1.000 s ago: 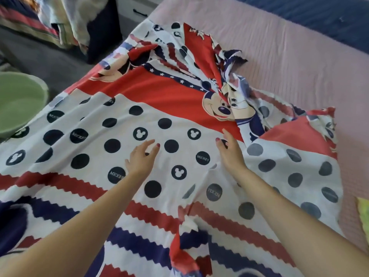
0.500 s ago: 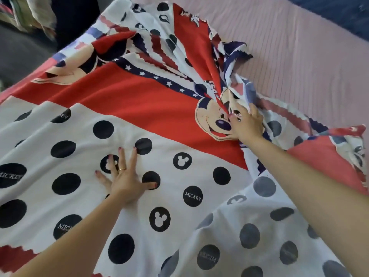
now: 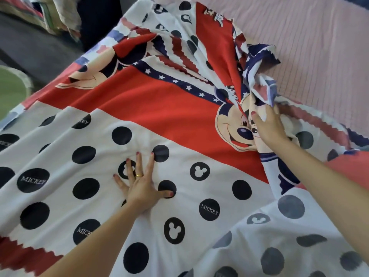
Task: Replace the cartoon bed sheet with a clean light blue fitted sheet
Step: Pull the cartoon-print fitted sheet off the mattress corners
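The right hand [image 3: 268,126] has moved from lying flat on the dotted part of the sheet [image 3: 139,108] up to the bunched folds by the cartoon face, and its grip is now closed around a gathered ridge of cloth there. The left hand [image 3: 139,184] has slid a little to its own side and spread out; its fingers [image 3: 139,162] lie straight and splayed, pressing the dotted cloth flat against the bed, holding nothing.

The sheet is half off already: its far edge is pulled back in a crumpled heap, baring the pink mattress pad [image 3: 309,47] beyond. The near part is draped over the bed and hangs off the left side, above a green basin [image 3: 10,92] on the floor.

The shift suggests that the smoothing is over and the gathering has begun. With one hand anchoring and the other holding the folds, the likely next step is to draw the heap toward the person and bundle the sheet for removal. The light blue fitted sheet is not in view, so the second half of the task is not yet started.
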